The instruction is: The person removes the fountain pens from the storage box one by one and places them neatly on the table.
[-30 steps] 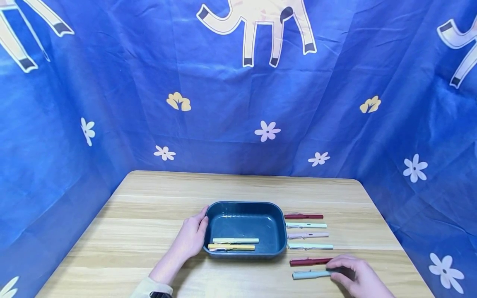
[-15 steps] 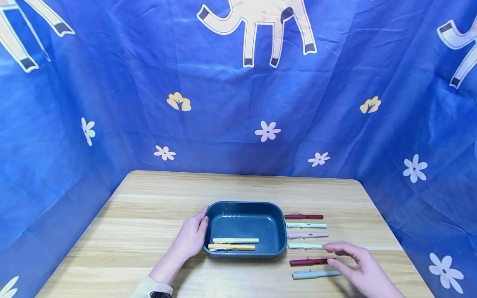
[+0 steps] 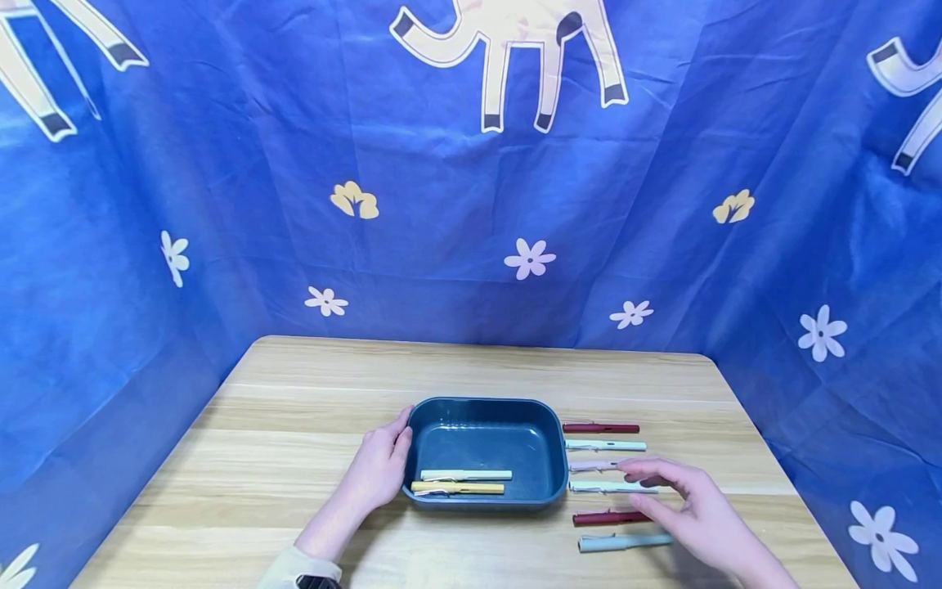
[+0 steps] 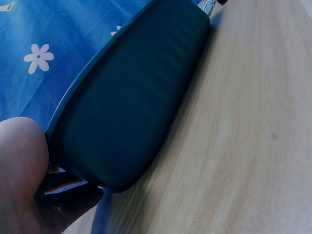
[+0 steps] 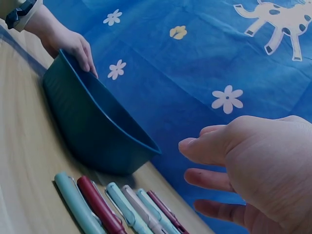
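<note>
A dark teal rectangular box (image 3: pixel 486 452) stands on the table, and my left hand (image 3: pixel 375 466) grips its left end. Inside it, a pale green pen (image 3: pixel 471 475) and a yellow pen (image 3: pixel 471 489) lie side by side along the near wall. My right hand (image 3: pixel 688 503) hovers over a column of clipped pens right of the box, thumb and fingers apart, holding nothing. Nearest its fingertips are the lilac pen (image 3: pixel 592 465) and a mint pen (image 3: pixel 599 487), both partly covered. A dark red pen (image 3: pixel 599 519) and a light blue pen (image 3: pixel 621 542) lie closer to me.
Farther back in the column lie another dark red pen (image 3: pixel 603 428) and another mint pen (image 3: pixel 607 446). The wooden table (image 3: pixel 280 409) is enclosed by blue printed cloth (image 3: pixel 441 213) at the back and both sides.
My right hand has left the light blue pen at the near end and moved away from me, over the mint and lilac pens. The left hand and box stay put.
</note>
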